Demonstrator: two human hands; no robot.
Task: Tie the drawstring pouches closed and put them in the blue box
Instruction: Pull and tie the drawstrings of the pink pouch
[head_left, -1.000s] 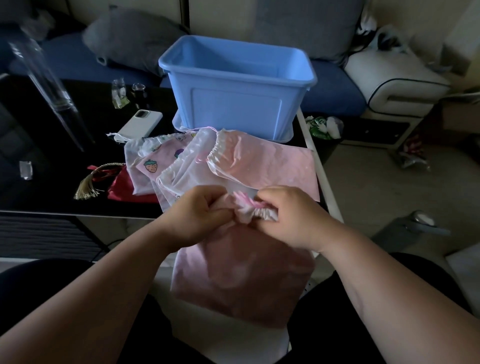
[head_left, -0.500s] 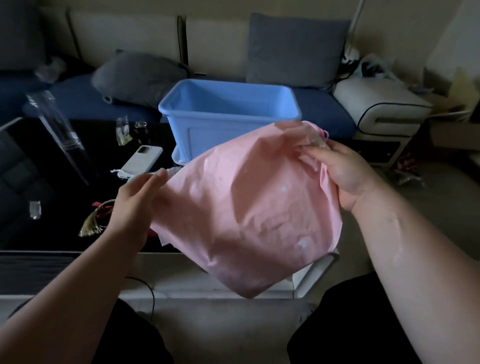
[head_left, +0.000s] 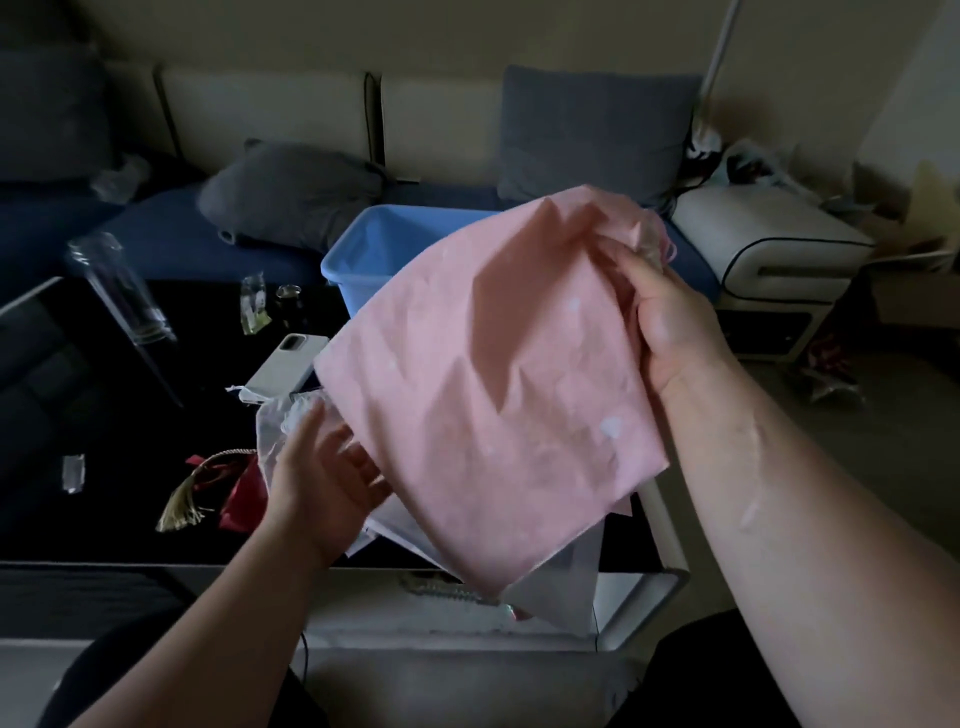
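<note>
Your right hand (head_left: 675, 322) is clamped on the gathered neck of the pink pouch (head_left: 493, 395) at the upper right of centre; the pouch hangs across the middle of the frame, in front of the blue box (head_left: 374, 254); your left hand (head_left: 324, 478), lower left of centre, is spread wide with fingers apart, gripping nothing, just beside the pouch's lower edge and over pale pouches (head_left: 291, 415) lying on the dark table (head_left: 104, 415); a white phone (head_left: 285, 366) sits left of the pouch.
</note>
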